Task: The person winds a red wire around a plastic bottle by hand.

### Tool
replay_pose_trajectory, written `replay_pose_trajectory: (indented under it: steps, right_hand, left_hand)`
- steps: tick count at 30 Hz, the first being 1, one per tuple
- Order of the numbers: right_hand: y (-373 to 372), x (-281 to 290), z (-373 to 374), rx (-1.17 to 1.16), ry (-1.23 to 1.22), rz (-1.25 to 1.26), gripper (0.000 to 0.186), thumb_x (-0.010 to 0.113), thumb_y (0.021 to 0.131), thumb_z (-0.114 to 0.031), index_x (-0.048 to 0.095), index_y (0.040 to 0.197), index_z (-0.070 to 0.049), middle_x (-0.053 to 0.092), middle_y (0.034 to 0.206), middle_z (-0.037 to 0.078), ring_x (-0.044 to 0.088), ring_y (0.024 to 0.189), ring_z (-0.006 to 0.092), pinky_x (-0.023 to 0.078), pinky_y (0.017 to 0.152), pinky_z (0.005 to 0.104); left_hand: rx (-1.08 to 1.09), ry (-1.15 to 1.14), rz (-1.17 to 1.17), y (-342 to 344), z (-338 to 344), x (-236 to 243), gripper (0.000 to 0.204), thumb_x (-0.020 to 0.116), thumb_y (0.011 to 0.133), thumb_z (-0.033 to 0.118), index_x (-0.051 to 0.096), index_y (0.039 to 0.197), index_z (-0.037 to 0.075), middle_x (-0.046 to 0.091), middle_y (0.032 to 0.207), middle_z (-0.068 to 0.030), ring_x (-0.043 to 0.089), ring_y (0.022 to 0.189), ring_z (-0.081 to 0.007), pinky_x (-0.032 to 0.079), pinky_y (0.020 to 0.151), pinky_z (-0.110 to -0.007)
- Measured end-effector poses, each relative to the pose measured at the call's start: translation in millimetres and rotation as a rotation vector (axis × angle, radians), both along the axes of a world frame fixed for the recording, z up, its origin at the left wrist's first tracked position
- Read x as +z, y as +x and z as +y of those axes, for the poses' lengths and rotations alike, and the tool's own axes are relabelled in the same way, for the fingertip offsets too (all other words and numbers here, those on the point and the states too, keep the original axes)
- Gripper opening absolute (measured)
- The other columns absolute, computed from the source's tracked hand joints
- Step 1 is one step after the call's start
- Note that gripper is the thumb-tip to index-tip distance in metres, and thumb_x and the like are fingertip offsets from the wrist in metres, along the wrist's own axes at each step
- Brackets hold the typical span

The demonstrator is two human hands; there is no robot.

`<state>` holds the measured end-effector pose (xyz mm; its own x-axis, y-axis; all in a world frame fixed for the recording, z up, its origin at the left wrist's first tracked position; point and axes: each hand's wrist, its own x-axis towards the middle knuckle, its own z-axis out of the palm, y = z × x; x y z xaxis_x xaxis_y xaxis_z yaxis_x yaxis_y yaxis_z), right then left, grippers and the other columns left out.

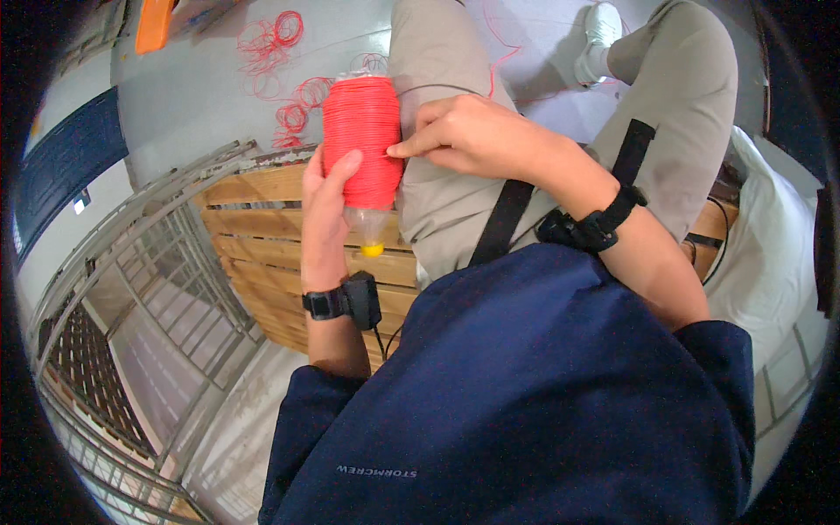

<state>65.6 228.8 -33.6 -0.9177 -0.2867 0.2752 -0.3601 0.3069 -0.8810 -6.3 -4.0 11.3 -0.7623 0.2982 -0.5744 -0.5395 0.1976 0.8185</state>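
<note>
A clear plastic bottle with a yellow cap at its lower end is thickly wound with red cord. My left hand grips it from the left, thumb pressed on the winding. My right hand is at the winding's right side, index fingertip touching the cord and other fingers curled; whether they hold anything is unclear. My legs in light trousers lie behind and right of the bottle.
I sit on a wooden slatted bench. Loose red cord loops lie on the grey floor. A metal railing runs at the left. An orange object is at top left and a white sack at the right.
</note>
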Motion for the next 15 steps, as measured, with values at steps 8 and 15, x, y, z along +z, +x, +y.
replay_pose_trajectory:
  steps: [8,15]
  right_hand:
    - [13,13,12,0.028,-0.144,-0.036,0.036,0.068,0.077,-0.003,0.073,0.111,-0.014,0.066,0.085,0.011,0.065,0.081,0.0297,0.052,0.072,0.0398]
    - [9,0,8,0.047,-0.112,-0.011,0.035,0.069,0.078,0.000,0.073,0.111,-0.012,0.066,0.082,0.011,0.064,0.078,0.0280,0.052,0.071,0.0374]
  left_hand:
    - [0.091,0.173,-0.087,30,4,4,0.058,0.064,0.086,0.029,0.049,0.133,-0.004,0.062,0.122,-0.0156,0.065,0.105,-0.0231,0.053,0.092,-0.037]
    - [-0.068,0.029,-0.108,19,-10,-5,0.054,0.057,0.094,0.027,0.046,0.138,-0.002,0.061,0.126,-0.0112,0.060,0.111,-0.0172,0.047,0.097,-0.032]
